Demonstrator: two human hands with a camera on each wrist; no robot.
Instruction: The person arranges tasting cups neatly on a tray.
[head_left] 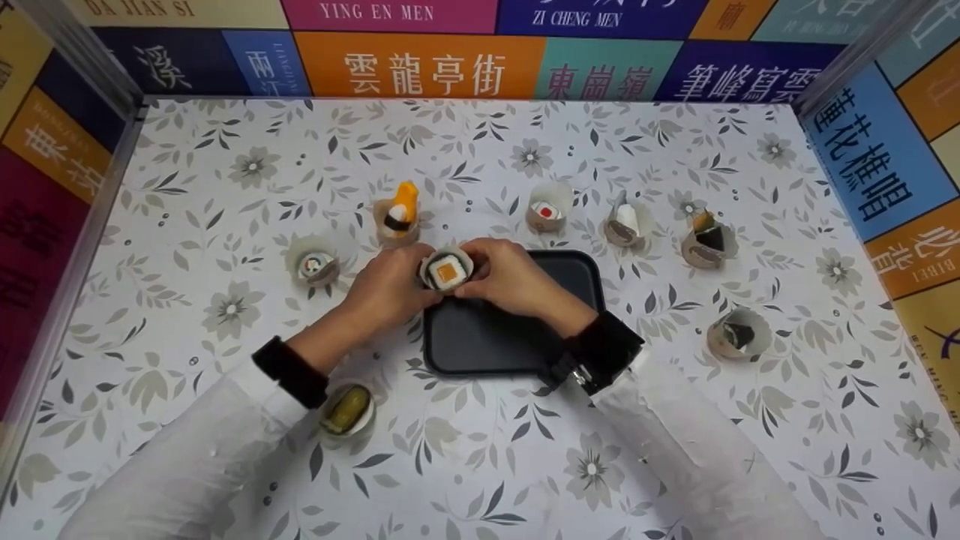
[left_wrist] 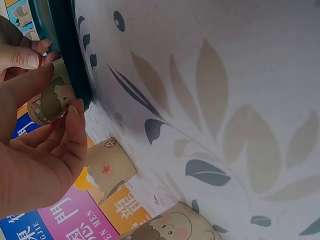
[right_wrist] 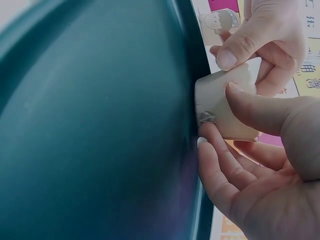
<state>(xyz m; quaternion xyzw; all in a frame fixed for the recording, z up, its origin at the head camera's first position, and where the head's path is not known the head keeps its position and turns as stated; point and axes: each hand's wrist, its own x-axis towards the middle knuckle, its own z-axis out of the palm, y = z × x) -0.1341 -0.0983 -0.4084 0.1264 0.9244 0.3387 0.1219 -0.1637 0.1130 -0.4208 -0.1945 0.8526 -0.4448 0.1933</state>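
Observation:
A small paper cup (head_left: pixel 448 269) holds a toy sushi piece with a white, dark-edged face and an orange square centre. My left hand (head_left: pixel 390 282) grips the cup's left side, thumb low and fingers behind. From the right, my right hand (head_left: pixel 513 276) pinches the same cup between thumb and fingers. Below it lies the rear left part of a dark tray (head_left: pixel 487 339), whose rim the cup overlaps. In the left wrist view the cup's printed cartoon side (left_wrist: pixel 56 97) shows between the fingers; the right wrist view shows its plain pale side (right_wrist: pixel 220 102).
Behind the hands stand an orange-topped sushi cup (head_left: pixel 397 215) and a red-dotted one (head_left: pixel 549 210). More filled cups sit at left (head_left: pixel 313 262), right (head_left: pixel 705 240) and near my left sleeve, where one holds a green piece (head_left: pixel 349 409). Printed panels (head_left: pixel 420 66) wall the floral table.

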